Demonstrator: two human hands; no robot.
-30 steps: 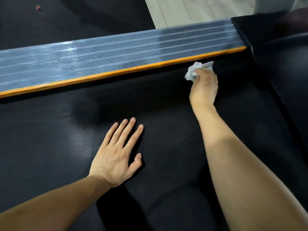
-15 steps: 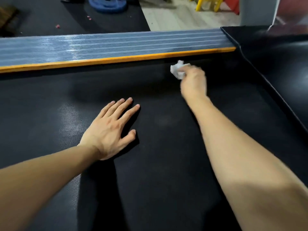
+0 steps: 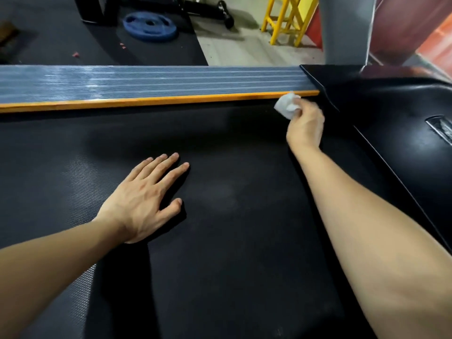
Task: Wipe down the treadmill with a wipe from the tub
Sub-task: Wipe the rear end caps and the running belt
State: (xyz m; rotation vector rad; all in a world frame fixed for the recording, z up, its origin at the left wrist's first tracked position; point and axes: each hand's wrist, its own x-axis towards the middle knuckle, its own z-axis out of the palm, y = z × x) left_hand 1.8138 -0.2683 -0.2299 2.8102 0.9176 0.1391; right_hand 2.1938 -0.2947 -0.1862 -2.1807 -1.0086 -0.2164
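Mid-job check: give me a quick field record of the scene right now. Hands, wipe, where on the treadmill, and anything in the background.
left hand: flat, fingers straight, resting on the belt
right hand: grips the wipe
wipe: white, crumpled, at the far edge of the belt by the orange strip
belt: black, textured
orange strip: edges the grey ribbed side rail
motor cover: glossy black, to the right
tub: not in view
background: blue weight plate, yellow frame

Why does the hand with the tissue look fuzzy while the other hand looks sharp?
Head view: the right hand and wipe are smeared by motion blur; the left hand, flat on the belt, is crisp and casts a dark shadow; glare streaks the grey side rail.
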